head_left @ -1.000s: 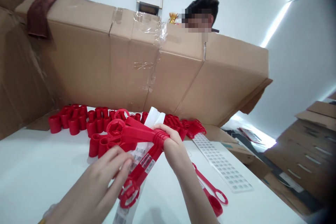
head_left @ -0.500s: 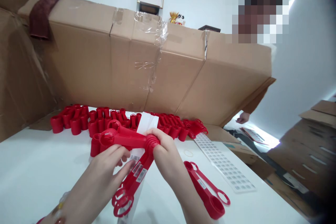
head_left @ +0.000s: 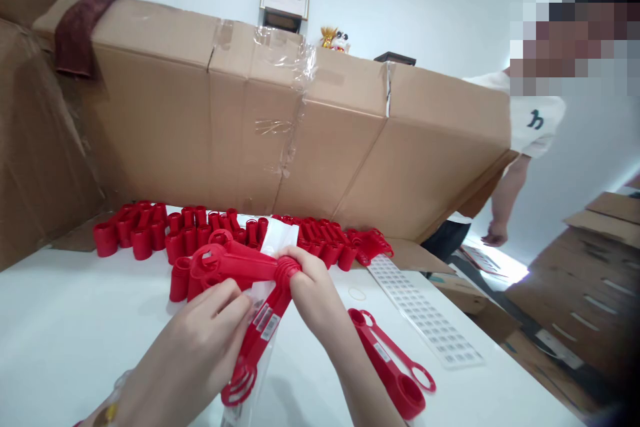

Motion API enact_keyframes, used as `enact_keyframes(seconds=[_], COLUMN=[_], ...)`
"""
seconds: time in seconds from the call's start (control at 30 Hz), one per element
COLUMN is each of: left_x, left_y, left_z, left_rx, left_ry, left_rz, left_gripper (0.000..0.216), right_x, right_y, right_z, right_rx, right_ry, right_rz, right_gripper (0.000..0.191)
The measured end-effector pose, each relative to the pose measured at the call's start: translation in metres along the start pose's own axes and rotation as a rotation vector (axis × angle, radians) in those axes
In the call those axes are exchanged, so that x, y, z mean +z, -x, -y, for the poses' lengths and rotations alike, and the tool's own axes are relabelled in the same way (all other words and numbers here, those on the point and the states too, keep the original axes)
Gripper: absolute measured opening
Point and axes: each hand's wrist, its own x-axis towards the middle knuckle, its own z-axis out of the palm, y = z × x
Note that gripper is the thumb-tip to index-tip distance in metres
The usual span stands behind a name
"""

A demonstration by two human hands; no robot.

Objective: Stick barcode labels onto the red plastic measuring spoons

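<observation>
My right hand (head_left: 311, 283) is wrapped round the stacked ring ends of several red plastic ring-ended pieces (head_left: 245, 263). They fan out in two groups, one towards the left and one downwards, the lower bearing barcode labels (head_left: 269, 321). My left hand (head_left: 207, 330) has its fingers curled against the pieces between the two groups; its fingertips are partly hidden. Beneath my hands lies a white and clear strip (head_left: 280, 237). To the right of my right forearm rest a red piece with a deep cup (head_left: 390, 373) and a flat ring-ended one (head_left: 400, 350).
Rows of red cupped pieces (head_left: 190, 240) stand along the back of the white table (head_left: 65, 320). A label sheet (head_left: 430, 313) and a rubber band (head_left: 357, 293) lie at the right. Cardboard (head_left: 240, 140) walls the back. A person (head_left: 535, 120) is beyond it at the right.
My left hand has moved right and its fingers have closed in on the labelled pieces. The lower pieces now lie closer together. The person at the back has moved right.
</observation>
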Motion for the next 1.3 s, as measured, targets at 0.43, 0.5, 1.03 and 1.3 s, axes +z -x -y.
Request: enact_keyframes(seconds=[0.43, 0.5, 1.03, 1.3], left_x=[-0.037, -0.036, -0.029, -0.03], left_y=[-0.011, -0.011, -0.005, -0.006], left_z=[0.002, 0.004, 0.01, 0.009], left_rx=[-0.674, -0.666, -0.646, -0.637], left_ry=[0.633, 0.616, 0.468, 0.432], left_rz=[0.052, 0.079, 0.072, 0.072], left_gripper=[0.037, 0.036, 0.032, 0.032], right_x=[0.002, 0.003, 0.003, 0.005], right_y=[0.01, 0.014, 0.022, 0.022], right_z=[0.009, 0.013, 0.017, 0.017], right_rx=[0.004, -0.01, -0.011, -0.007], right_ry=[0.013, 0.024, 0.072, 0.069], right_rz=[0.023, 0.033, 0.025, 0.029], right_gripper=[0.017, 0.02, 0.018, 0.019])
